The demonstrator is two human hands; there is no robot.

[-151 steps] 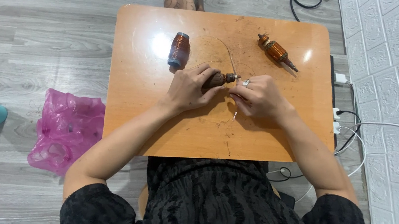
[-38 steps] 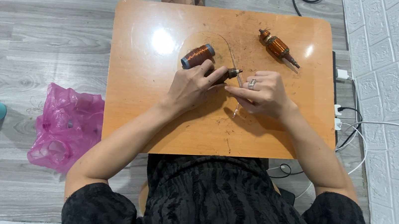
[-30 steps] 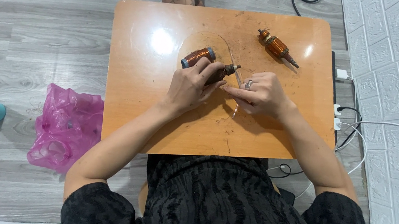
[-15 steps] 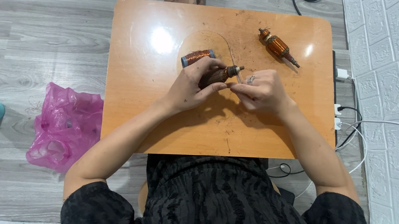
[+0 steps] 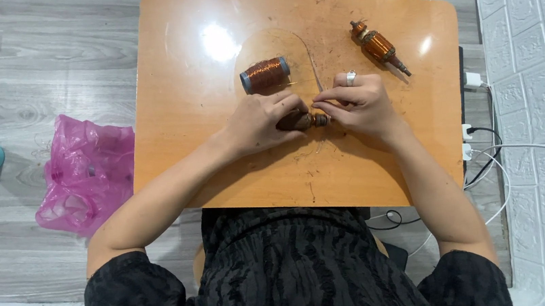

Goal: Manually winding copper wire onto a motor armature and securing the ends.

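Rotor point(image 5: 303, 121), small and dark, sits between both hands near the middle of the table point(image 5: 203, 147), just above the wood. Left hand point(image 5: 258, 120) closes its fingers around the rotor's body, apparently to steady it. Right hand point(image 5: 359, 103), wearing a ring, pinches thumb and fingertips together at the rotor's end, seemingly on a fine wire point(image 5: 308, 60) that loops up across the table. Spool point(image 5: 265, 74) of copper wire lies just beyond the left hand, close enough to feed from. Second rotor point(image 5: 378, 46) lies apart towards the far right corner. On the floor to the left, a pink bag point(image 5: 87, 174).
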